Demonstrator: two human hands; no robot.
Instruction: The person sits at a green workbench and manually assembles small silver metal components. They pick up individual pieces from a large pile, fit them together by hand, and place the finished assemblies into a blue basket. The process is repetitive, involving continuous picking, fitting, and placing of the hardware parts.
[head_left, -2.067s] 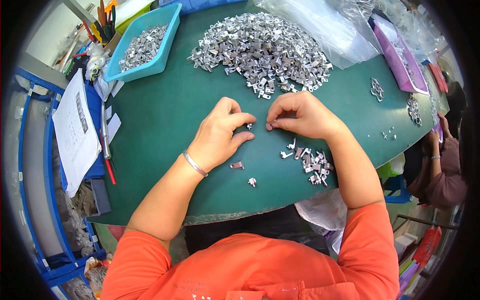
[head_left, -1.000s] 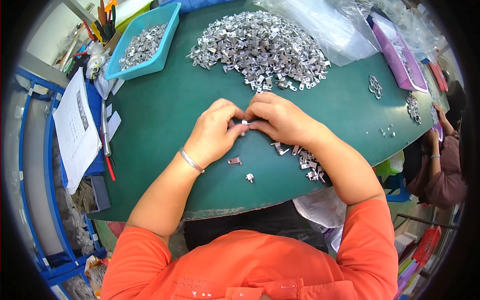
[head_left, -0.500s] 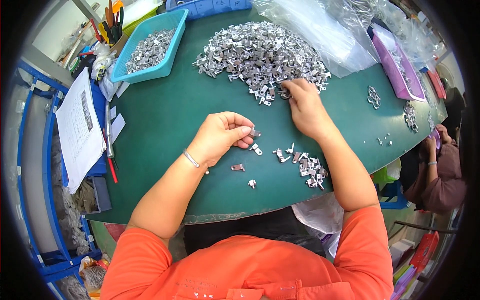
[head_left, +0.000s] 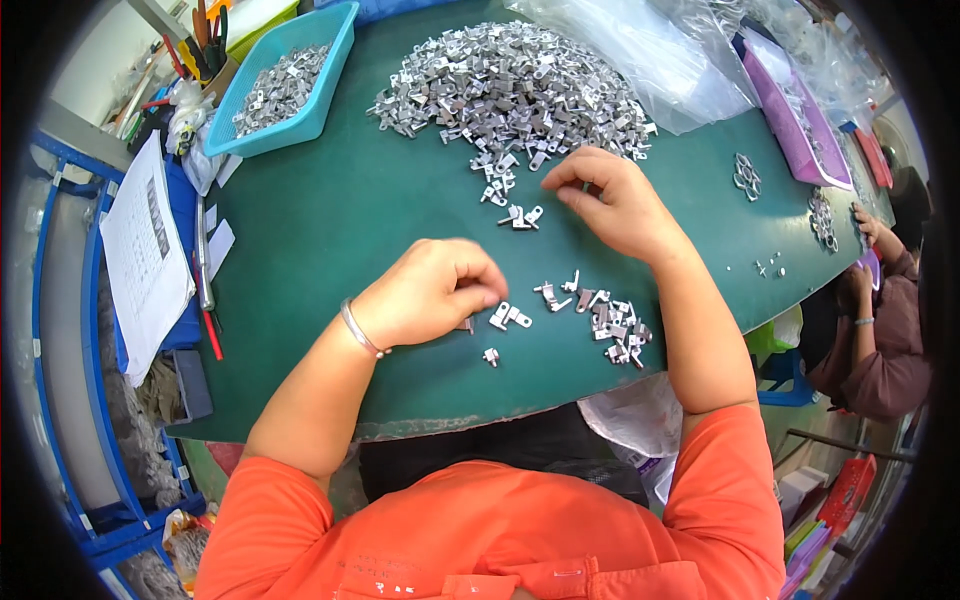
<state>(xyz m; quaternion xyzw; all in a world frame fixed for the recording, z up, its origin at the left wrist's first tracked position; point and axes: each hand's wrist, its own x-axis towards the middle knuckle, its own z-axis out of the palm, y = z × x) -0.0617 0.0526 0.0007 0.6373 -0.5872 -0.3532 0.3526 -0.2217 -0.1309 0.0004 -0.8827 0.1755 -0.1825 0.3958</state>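
Observation:
My left hand (head_left: 430, 292) is low over the green table, its fingers curled in and thumb drawn close to the index finger. Its fingertips come right up to two small silver metal brackets (head_left: 509, 316); whether anything is between them is hidden. Another bracket (head_left: 465, 325) shows only partly beneath this hand. My right hand (head_left: 612, 200) hovers at the front of a large heap of brackets (head_left: 520, 95), index finger and thumb apart, nothing visible in them. Just in front of it lie a few brackets (head_left: 520, 217) separate from the heap.
Several brackets (head_left: 620, 328) form a small cluster near the table's front edge. A turquoise basket (head_left: 322, 105) of metal parts is at far left, a purple basket (head_left: 790, 130) at far right beside plastic bags (head_left: 670, 75). Papers (head_left: 150, 260) lie left; another person (head_left: 870, 330) sits right.
My left hand has come down slightly, and the bracket it held now seems to lie beside another. The right hand has moved a little left and nearer; a few brackets lie apart from the heap.

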